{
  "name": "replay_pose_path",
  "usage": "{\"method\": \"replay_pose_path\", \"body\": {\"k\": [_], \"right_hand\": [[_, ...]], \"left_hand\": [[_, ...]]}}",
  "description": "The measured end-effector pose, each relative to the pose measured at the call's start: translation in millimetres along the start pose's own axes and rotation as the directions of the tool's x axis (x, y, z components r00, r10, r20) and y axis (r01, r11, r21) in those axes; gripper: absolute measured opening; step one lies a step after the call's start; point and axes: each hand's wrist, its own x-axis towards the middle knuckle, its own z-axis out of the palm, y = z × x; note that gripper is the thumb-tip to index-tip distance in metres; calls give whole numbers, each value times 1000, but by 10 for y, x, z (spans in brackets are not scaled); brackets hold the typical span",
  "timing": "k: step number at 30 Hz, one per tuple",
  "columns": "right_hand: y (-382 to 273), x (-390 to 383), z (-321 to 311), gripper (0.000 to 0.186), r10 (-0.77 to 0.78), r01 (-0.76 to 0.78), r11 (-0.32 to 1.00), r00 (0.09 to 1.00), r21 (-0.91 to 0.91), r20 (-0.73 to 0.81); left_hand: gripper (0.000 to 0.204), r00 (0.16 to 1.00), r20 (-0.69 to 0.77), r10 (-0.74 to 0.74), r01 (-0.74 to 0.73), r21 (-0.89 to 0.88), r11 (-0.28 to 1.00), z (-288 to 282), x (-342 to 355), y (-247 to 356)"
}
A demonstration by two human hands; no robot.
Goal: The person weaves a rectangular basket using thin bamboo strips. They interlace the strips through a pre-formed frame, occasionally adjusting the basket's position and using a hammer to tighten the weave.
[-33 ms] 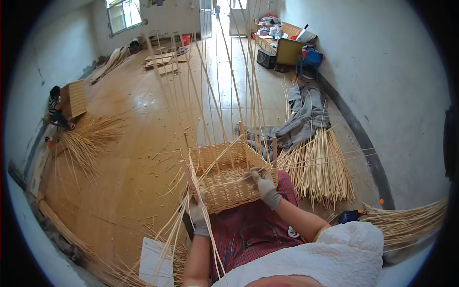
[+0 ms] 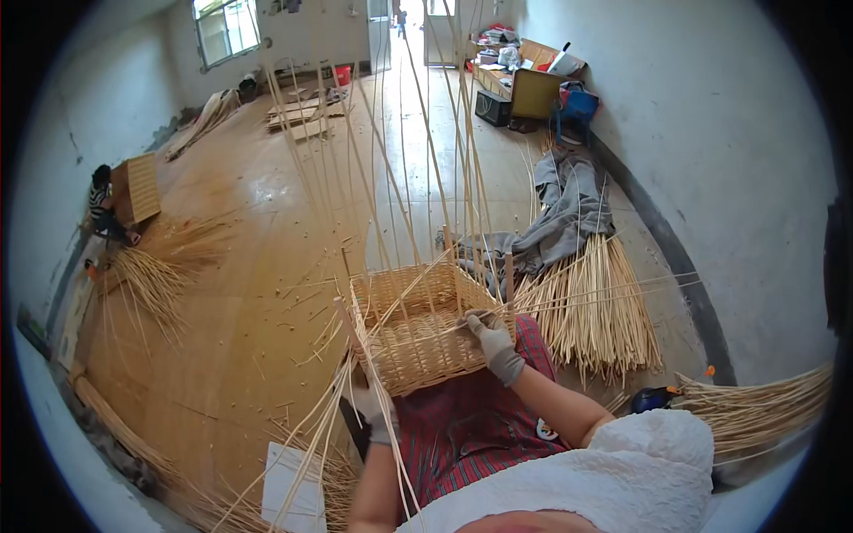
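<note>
Right hand (image 2: 495,345), gloved, pinches a thin cane strand on the near right rim of the half-woven wicker basket (image 2: 418,333) resting on the lap. Left hand (image 2: 369,401) closes around canes (image 2: 351,404) at the near left corner, their length slanting up. The basket lies just ahead of both. Nothing differs from the earlier frame.
</note>
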Motion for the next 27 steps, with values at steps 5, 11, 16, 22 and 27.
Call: {"method": "replay_pose_path", "body": {"k": [5, 11, 16, 22, 27], "right_hand": [[128, -236, -2, 13, 62, -59, 997, 996, 49, -64], [-25, 105, 369, 35, -481, 522, 743, 852, -420, 207], [-781, 398, 1134, 71, -491, 611, 464, 780, -641, 388], [-70, 70, -316, 41, -550, 534, 796, 835, -283, 29], [-305, -81, -379, 20, -269, 216, 879, 961, -425, -69]], "left_hand": [[28, 801, 559, 213, -551, 549, 629, 269, -124, 304], [35, 643, 467, -607, 222, 645, 731, 567, 265, -31], [37, 738, 324, -593, 291, 639, 712, 673, 187, -20], [32, 851, 353, -389, 8, 731, 682, 730, -17, 12], [82, 594, 780, 198, -801, 549, 239, 855, -386, 316]]}}
